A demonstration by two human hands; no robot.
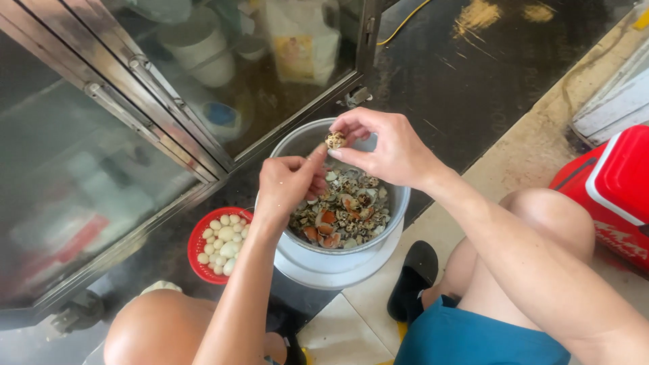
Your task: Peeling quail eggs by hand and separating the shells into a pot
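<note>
The right hand (pixel 389 149) is pinching a small speckled egg (pixel 335 140) between thumb and fingertips, holding it just above the far rim of the metal pot (pixel 399 203). The left hand (pixel 287 179) is hovering at the near-left rim of the pot, its grip pressed together, thumb and forefinger tips reaching toward the egg as if picking at its shell; whether it is holding a flake I cannot tell.

The egg is small and likely slick, so a harder squeeze could be crushing it, and a loose pinch could be letting it fall among the broken shells (pixel 341 209) filling the pot, where it would be hard to find and get dirty. Bits of shell could also be sticking to the peeled surface if the picking is done too fast.

Left of the pot, touching its base, a red basket (pixel 196 253) is holding pale peeled eggs (pixel 223 240). The left forearm is crossing just beside that basket, so a careless swing could be tipping it onto the dark floor (pixel 466 74). Under the pot a white lid or dish (pixel 338 267) is sitting, making the pot look a little unsteady. Behind the pot a glass cabinet door (pixel 135 135) is standing close. To the right, well apart, a red cooler box (pixel 615 189) is resting; a black sandal (pixel 412 277) is lying near the pot's right side.
</note>
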